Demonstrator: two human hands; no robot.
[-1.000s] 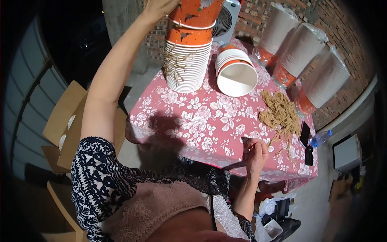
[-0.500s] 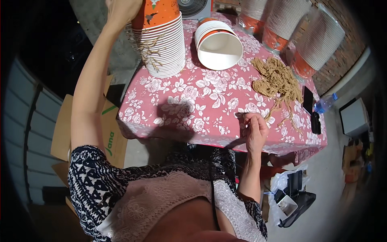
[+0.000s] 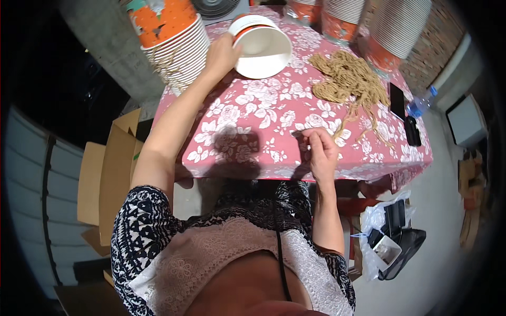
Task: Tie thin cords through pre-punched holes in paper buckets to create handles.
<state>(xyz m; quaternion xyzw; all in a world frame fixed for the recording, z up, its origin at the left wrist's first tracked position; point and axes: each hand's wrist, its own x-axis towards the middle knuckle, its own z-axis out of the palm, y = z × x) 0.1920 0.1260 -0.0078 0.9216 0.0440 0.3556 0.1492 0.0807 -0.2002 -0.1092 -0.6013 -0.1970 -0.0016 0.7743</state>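
Several nested paper buckets (image 3: 263,64), white inside with orange printed outsides, lie on their side with the open mouth towards me. My left hand (image 3: 223,55) grips the left side of the front bucket's rim. Left of that hand rises a tall upright stack of the same buckets (image 3: 182,55), its top one orange, with bits of twine sticking out of its side. Low over the near part of the table, my right hand (image 3: 320,143) is closed, fingertips pressed together; whatever they may hold is hidden. Beyond it lies a heap of tan twine (image 3: 350,81) with loose ends.
A pink floral cloth (image 3: 269,118) covers the table. Wrapped bucket stacks (image 3: 398,34) stand along the back right. A phone (image 3: 396,100), a black case (image 3: 412,131) and a plastic bottle (image 3: 421,101) are at the right edge. Cardboard boxes (image 3: 118,174) stand left; a fan (image 3: 217,8) is behind.
My left hand has come down from the top of the upright stack, moving right to the rim of the lying buckets. My right hand keeps its closed pose. The view has shifted.
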